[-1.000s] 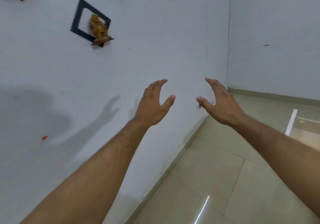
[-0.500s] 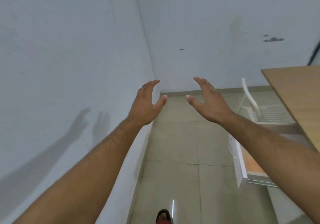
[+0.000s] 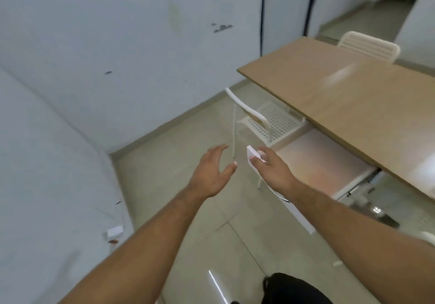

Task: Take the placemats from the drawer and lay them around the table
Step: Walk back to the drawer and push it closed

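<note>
1. A person's bare left hand point(image 3: 209, 176) hangs in the air above the pale grey-green tiled floor point(image 3: 179, 143), fingers spread and loosely bent and thumb apart. It holds nothing.

2. The bare right hand point(image 3: 275, 169) reaches across the near top corner of the white flat-fronted drawer point(image 3: 301, 216), fingers extended and empty. Motion blur hides whether the fingertips actually touch the panel.

3. The drawer stands pulled out from beneath the long edge of the light-brown rectangular wooden table point(image 3: 353, 96). Inside it lies a flat pale pink-orange surface point(image 3: 324, 162). It cannot be told from this view whether that surface is a placemat or the drawer's own bottom.

4. A white perforated metal chair point(image 3: 273, 122) is tucked under the table just beyond the drawer, its curved backrest toward the camera. A second white chair with a slatted back point(image 3: 369, 47) stands at the table's far side.

5. Plain white walls point(image 3: 94, 44) meet in a corner to the left. Two dark cables point(image 3: 262, 14) run down the wall behind the table, and a small white box point(image 3: 115, 232) sits low on the left wall.
</note>
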`<act>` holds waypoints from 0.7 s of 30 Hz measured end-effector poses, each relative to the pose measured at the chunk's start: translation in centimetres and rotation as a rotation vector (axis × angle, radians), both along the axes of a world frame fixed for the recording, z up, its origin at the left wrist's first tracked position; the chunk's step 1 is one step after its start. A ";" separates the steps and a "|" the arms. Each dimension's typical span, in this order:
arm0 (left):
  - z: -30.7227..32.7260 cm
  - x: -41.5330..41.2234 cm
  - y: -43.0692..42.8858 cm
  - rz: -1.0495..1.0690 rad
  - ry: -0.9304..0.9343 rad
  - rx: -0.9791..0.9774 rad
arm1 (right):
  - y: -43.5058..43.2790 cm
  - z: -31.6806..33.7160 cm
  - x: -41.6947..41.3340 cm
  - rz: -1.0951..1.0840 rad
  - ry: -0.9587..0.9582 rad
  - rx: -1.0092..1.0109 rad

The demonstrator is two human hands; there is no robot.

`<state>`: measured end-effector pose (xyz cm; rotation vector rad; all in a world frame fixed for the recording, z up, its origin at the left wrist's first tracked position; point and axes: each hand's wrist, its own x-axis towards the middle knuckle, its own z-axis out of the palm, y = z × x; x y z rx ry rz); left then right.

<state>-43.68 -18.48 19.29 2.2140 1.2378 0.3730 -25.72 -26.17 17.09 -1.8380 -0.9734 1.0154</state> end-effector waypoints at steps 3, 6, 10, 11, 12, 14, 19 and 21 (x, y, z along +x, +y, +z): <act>-3.2 3.4 1.9 -0.070 -0.003 -0.189 | 0.0 -3.9 1.0 -0.277 0.180 -0.119; -5.5 7.1 3.4 0.013 -0.077 -0.486 | 0.2 -7.9 1.8 -0.492 0.410 -0.169; -8.4 10.7 4.2 0.180 -0.056 -0.893 | 0.3 -11.5 2.2 -0.691 0.759 -0.253; -9.1 11.2 4.0 0.205 -0.049 -0.994 | 0.2 -12.2 2.3 -0.741 0.841 -0.264; -9.8 11.7 4.0 0.226 -0.048 -1.083 | 0.2 -12.7 2.3 -0.803 0.910 -0.269; -11.2 12.8 4.2 0.283 -0.071 -1.215 | -0.1 -13.6 2.5 -0.959 1.022 -0.273; -14.3 15.8 6.3 0.483 -0.172 -1.399 | -1.1 -15.6 2.5 -1.401 1.260 -0.185; -15.5 17.1 7.3 0.560 -0.218 -1.443 | -0.9 -16.3 2.9 -1.544 1.316 -0.089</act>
